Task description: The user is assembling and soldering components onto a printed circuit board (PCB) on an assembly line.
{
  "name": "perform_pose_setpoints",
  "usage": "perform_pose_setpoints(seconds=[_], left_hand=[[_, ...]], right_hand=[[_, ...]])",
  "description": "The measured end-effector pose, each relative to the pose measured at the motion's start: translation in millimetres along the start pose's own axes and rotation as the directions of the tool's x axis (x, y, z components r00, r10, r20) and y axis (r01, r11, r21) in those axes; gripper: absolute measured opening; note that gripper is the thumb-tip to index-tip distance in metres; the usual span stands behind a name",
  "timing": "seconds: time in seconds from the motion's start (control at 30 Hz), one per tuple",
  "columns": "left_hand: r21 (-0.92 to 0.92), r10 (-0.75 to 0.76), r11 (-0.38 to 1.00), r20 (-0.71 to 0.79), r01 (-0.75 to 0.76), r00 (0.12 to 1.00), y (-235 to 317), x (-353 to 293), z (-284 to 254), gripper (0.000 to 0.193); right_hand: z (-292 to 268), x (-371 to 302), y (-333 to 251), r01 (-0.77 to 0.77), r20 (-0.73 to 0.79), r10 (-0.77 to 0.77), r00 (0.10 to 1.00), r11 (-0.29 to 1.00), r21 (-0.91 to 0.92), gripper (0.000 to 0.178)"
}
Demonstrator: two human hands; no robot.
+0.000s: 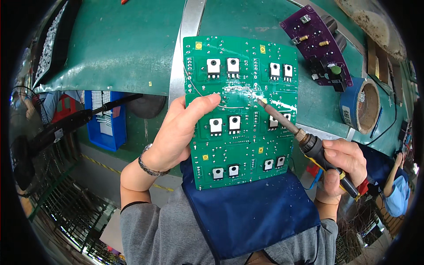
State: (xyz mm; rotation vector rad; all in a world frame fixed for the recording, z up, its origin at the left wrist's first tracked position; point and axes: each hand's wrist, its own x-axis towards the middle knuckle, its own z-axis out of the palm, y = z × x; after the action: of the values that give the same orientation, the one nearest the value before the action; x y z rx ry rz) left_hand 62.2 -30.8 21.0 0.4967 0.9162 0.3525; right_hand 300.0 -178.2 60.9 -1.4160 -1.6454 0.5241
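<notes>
Leftward from board (245,137): bin (119,131), white contents (105,119).

Circuit board (243,140): grn, w/ silver & blk chips (213,67), yel squares (205,157), silver dots. Soldering iron (314,150): blk handle w/ yel trim, brass-col. collar, greyish-brn shaft. Thin wire (234,107): silvery. Table (132,44): grn, w/ silver-grey strip (192,17). Smaller board (316,42): purple, w/ tan & blk parts. Roll (348,97): blue outside, brn inside. Bin (106,142): blue. Apron (251,216): dk blue. Shirt (152,229): grey, blk sleeve edge. Floor line (101,164): yel w/ dk marks. Co-worker's top (396,196): lt blue.
</notes>
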Motion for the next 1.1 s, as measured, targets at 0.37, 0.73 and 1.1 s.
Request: perform_pose_setpoints(seconds=[0.37, 0.73, 1.1], left_hand=[[0.084, 0.022, 0.996, -0.064, -0.017, 0.998, 28, 20, 15, 0.037], [0.326, -0.07, 0.942, -0.042, 0.08, 0.997, 57, 27, 9, 0.04], [0.39, -0.125, 0.913, -0.006, 0.117, 0.992, 74, 18, -2, 0.046]], right_hand=[[9, -5, 13, -0.262, -0.268, 0.277, 0.923, 0.961, 0.091, 0.036], [10, -3, 18, -0.261, -0.247, 0.273, 0.93, 0.962, 0.079, 0.038], [13, -2, 14, -0.216, -0.249, 0.23, 0.941, 0.973, 0.085, 0.037]])
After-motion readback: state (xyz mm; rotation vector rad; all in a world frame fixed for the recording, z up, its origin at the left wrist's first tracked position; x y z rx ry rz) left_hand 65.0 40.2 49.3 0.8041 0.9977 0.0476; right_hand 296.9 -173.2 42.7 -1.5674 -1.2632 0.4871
